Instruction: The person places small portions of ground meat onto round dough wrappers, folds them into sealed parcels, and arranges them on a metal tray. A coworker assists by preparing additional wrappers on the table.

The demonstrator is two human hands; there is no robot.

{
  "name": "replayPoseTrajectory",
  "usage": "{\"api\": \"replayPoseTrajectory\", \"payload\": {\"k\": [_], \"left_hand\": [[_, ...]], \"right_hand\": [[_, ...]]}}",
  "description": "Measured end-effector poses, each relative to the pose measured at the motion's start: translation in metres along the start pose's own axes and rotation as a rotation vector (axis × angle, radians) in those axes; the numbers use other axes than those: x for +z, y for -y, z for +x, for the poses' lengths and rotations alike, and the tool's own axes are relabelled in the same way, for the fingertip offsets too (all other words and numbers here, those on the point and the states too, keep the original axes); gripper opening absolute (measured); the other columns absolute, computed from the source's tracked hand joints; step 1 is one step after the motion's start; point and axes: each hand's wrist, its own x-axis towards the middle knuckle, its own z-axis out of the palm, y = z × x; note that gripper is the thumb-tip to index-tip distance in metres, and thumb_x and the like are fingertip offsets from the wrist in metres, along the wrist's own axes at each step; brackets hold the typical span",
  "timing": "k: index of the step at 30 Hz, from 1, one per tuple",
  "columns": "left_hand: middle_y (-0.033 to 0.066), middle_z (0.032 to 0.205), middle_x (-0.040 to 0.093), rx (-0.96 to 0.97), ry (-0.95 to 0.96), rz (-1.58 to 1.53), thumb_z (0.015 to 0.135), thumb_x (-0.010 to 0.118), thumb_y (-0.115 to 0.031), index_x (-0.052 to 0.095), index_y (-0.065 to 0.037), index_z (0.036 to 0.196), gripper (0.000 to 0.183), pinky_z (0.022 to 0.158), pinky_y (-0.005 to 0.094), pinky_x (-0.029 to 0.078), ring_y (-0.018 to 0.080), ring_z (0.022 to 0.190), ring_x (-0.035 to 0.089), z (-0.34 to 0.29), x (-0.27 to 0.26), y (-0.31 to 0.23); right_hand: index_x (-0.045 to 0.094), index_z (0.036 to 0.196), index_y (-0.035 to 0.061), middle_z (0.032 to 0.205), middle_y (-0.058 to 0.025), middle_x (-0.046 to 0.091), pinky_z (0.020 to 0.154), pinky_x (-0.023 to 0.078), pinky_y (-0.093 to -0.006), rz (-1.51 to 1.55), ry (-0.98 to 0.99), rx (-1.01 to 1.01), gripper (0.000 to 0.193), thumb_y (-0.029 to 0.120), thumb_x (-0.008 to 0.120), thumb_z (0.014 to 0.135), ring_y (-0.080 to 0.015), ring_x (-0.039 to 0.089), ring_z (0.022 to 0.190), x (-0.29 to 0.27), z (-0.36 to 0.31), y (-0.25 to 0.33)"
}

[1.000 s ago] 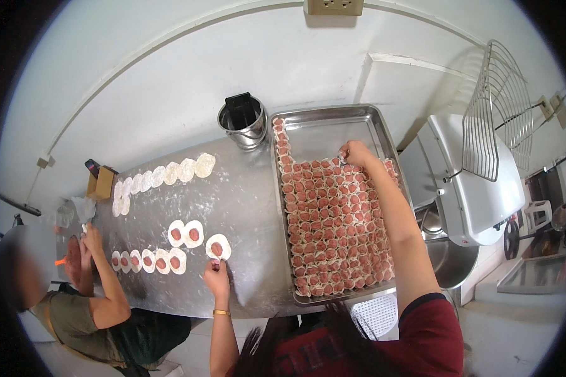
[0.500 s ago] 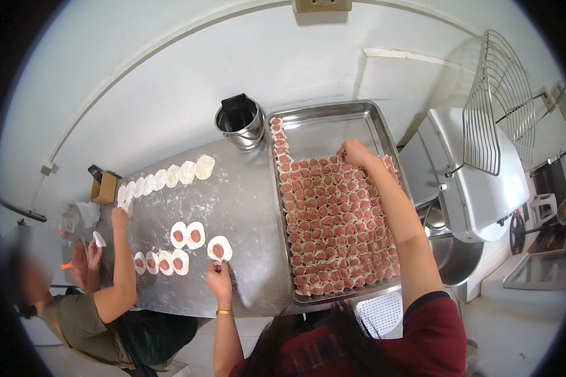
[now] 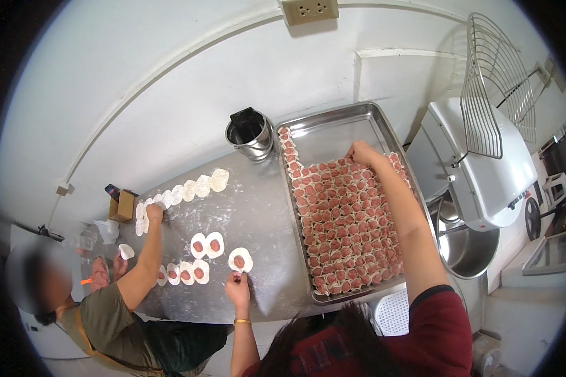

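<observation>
My left hand (image 3: 237, 289) pinches the near edge of a round dough wrapper (image 3: 239, 267) with pink meat filling on it, at the right of the steel table. My right arm reaches over a large steel tray (image 3: 331, 123) holding close rows of small open-topped meat dumplings (image 3: 349, 229). At the far end of those rows, my right hand (image 3: 361, 154) has its fingers closed down on a dumpling. The fingertips partly hide what they grip. More filled wrappers (image 3: 201, 272) lie left of my left hand, some overlapping.
A co-worker (image 3: 107, 308) at the left holds a wrapper (image 3: 126, 252) and reaches to a line of plain wrappers (image 3: 202, 185). A steel bucket (image 3: 255, 139) stands beyond the tray's left corner. A white mixer (image 3: 478, 163) with a wire guard (image 3: 481, 88) stands at the right.
The view has shifted, so the table and tray appear farther right and slightly lower. The co-worker's reaching hand has moved along the plain wrappers. My hands keep nearly the same places.
</observation>
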Motion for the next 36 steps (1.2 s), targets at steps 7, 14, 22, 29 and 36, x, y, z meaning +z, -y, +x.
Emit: {"api": "replayPoseTrajectory", "payload": {"k": [7,14,22,29,36], "left_hand": [[0.0084,0.064,0.061,0.032,-0.012,-0.087,0.077,0.066,-0.014,0.059,0.002,0.083,0.018,0.056,0.0311,0.046,0.017,0.057,0.058,0.001,-0.004,0.008],[0.013,0.072,0.061,0.002,-0.01,-0.132,0.074,0.065,-0.008,0.059,0.003,0.082,0.016,0.063,0.0355,0.046,0.0248,0.065,0.059,0.014,-0.002,0.023],[0.0098,0.068,0.057,0.034,0.022,-0.328,0.073,0.064,-0.005,0.056,0.001,0.08,0.012,0.06,0.0315,0.043,0.0198,0.06,0.052,0.013,-0.002,0.037],[0.0121,0.08,0.05,0.17,0.015,-0.236,0.076,0.06,-0.003,0.049,-0.001,0.085,0.014,0.063,0.0356,0.042,0.025,0.068,0.05,-0.025,-0.013,0.025],[0.0163,0.093,0.046,0.187,-0.029,-0.111,0.076,0.055,-0.004,0.042,-0.002,0.09,0.019,0.069,0.0394,0.04,0.0318,0.08,0.048,-0.039,-0.007,0.02]], "right_hand": [[0.064,0.11,0.004,0.099,-0.0191,0.065,0.076,0.051,-0.036,-0.086,-0.229,-0.032,0.041,0.0,0.055,0.07,-0.0316,0.065,0.087,-0.001,-0.001,0.001],[0.064,0.107,0.005,0.1,-0.0174,0.064,0.082,0.049,-0.0384,0.207,-0.533,-0.121,0.035,0.0,0.054,0.073,-0.0331,0.061,0.093,0.057,-0.056,0.099],[0.066,0.095,0.0057,0.097,-0.0109,0.063,0.084,0.047,-0.0376,0.189,-0.079,-0.5,0.03,-0.003,0.054,0.069,-0.0293,0.059,0.094,0.171,-0.132,0.196],[0.066,0.105,0.0065,0.099,-0.0149,0.065,0.076,0.05,-0.0348,0.187,-0.468,-0.162,0.041,-0.009,0.055,0.069,-0.0281,0.064,0.085,0.033,-0.066,0.085],[0.066,0.106,0.0068,0.103,-0.0168,0.066,0.08,0.049,-0.0329,-0.058,-0.151,0.014,0.04,-0.008,0.05,0.073,-0.0258,0.064,0.092,-0.024,-0.008,-0.004]]}}
